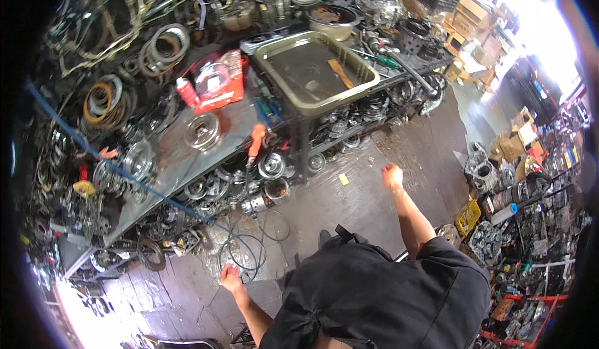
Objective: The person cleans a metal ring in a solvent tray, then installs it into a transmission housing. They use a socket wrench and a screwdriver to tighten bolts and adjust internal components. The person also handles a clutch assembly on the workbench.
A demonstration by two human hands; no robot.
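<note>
- Left hand (230, 278) hangs low over the wet floor (368, 205), fingers loosely curled, holding nothing; too small to tell the finger gaps.
- Nearest thing to it: a black cable (246, 252) looped on the floor just beside the fingertips; touching or not, cannot tell.
- Right hand (392, 175) is out in front over bare floor, closed into a loose fist, nothing visible in it.
- A small yellow scrap (344, 179) lies on the floor near the right hand, apart from it.
- Big metal tray (274, 68) sits on the workbench (240, 121), well apart from both hands; it holds dark liquid, with a flat tan wooden stick (340, 73) lying in it.
- Round metal bowl (335, 23) behind the tray, with dark rusty bits inside, not clear what.
- Red packet (218, 81) with a ring inside lies on the workbench left of the tray; a red and white bottle (186, 91) stands just beside it.
- Orange-handled tool (256, 138) hangs at the workbench's front edge.
- Shelf under the workbench is packed with metal drums and gears (272, 165).
- Blue hose (112, 165) runs across the left workbench.
- Cardboard boxes (474, 18) stacked at upper right.
</note>
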